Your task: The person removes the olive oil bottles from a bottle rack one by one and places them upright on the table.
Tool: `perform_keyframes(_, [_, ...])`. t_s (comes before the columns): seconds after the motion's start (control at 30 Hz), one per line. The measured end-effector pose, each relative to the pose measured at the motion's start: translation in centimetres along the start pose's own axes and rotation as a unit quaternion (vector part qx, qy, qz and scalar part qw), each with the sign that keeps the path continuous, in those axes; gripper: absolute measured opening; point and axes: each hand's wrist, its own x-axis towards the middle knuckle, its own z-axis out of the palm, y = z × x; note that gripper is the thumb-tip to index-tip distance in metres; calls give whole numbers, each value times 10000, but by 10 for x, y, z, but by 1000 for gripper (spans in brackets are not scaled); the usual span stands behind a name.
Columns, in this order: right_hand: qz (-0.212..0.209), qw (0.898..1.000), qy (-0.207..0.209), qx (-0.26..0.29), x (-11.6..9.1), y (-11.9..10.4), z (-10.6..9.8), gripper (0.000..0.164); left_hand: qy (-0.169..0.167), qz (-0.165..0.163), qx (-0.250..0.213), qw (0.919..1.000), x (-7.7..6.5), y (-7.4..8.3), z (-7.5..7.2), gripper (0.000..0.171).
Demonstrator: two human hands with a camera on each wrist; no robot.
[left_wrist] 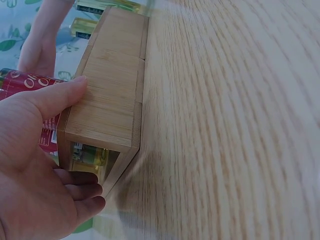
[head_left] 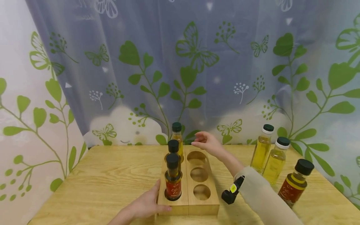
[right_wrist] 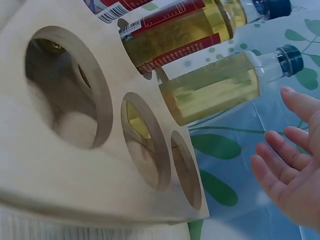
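A wooden bottle rack [head_left: 202,208] with two rows of round holes stands on the table. Its left row holds three bottles: a dark-capped, red-labelled bottle [head_left: 173,187] in front, another dark-capped bottle [head_left: 173,145] behind it, and a green-capped oil bottle [head_left: 177,131] farthest back. The right row's holes are vacant. My left hand [head_left: 146,200] grips the rack's front left corner, its thumb on the front face and its fingers by the open side. Above the rack's far end, my right hand [head_left: 209,143] holds nothing, fingers loosely bent, a little apart from the rear bottle's cap [right_wrist: 290,60].
On the right of the table stand two bottles of yellow oil [head_left: 261,150] [head_left: 275,164] with white-ringed caps, and a red-labelled, black-capped bottle [head_left: 293,186]. A patterned curtain [head_left: 197,78] hangs behind the table [head_left: 112,175].
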Motion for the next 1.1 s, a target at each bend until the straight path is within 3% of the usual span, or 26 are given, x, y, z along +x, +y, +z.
perform_keyframes(0.47, [68,9993,-218,-311,21,-3,34,58,-3,-131,-13,9999,0,-1,1,113])
perform_keyframes(0.73, [113,9982,-204,-561,29,-2,45,55,-74,-174,-12,9998,1,0,0,112])
perform_keyframes(1.1, [329,9968,-131,-712,32,-7,57,63,-84,-172,34,9998,2,0,-1,113])
